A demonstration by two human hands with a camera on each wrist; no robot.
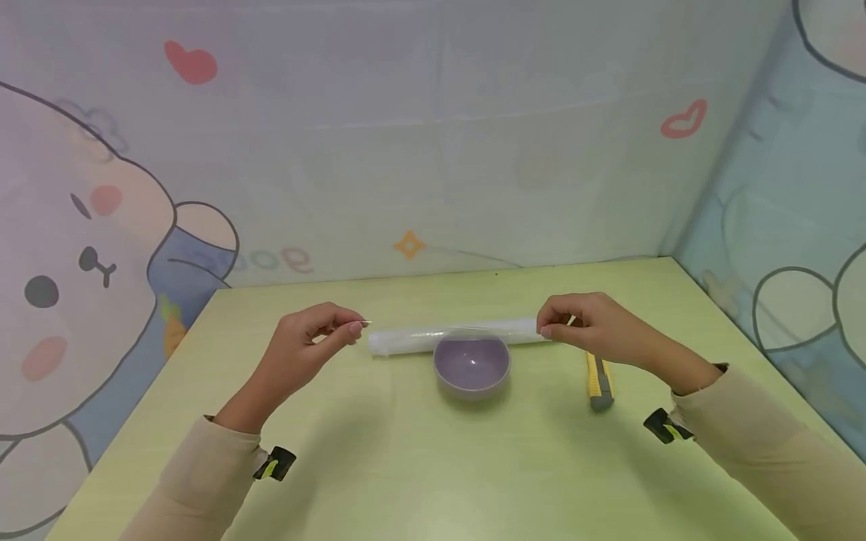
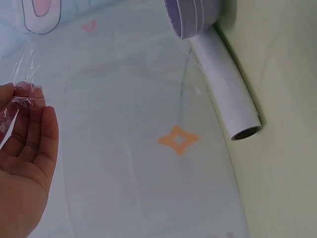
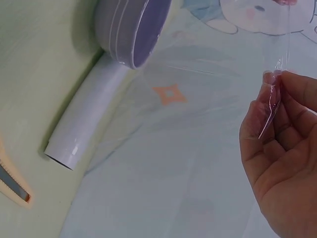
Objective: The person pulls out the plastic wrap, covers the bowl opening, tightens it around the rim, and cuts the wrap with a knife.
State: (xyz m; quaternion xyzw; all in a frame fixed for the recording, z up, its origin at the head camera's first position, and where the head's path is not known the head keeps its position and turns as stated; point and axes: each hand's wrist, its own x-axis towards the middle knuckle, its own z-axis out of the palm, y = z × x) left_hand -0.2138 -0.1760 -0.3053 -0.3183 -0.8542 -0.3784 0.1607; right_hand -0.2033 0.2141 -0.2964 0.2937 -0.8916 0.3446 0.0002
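A thin, clear sheet of cling film (image 2: 25,62) stretches between the two hands, hard to make out in the head view. My left hand (image 1: 301,342) pinches one end between thumb and fingers, left of a purple bowl (image 1: 472,372). On the other side my right hand (image 1: 595,324) pinches the opposite end, where bunched film (image 3: 270,111) runs down over the fingers. Both hands are raised above the table. The bowl stands upright, its inside visible, in front of a white roll of cling film (image 1: 406,343) lying crosswise.
A yellow and grey box cutter (image 1: 599,383) lies on the light green table (image 1: 433,473), below the right hand. Behind the table hangs a printed cloth (image 1: 473,173) with cartoon figures, and another cloth wall closes the right side.
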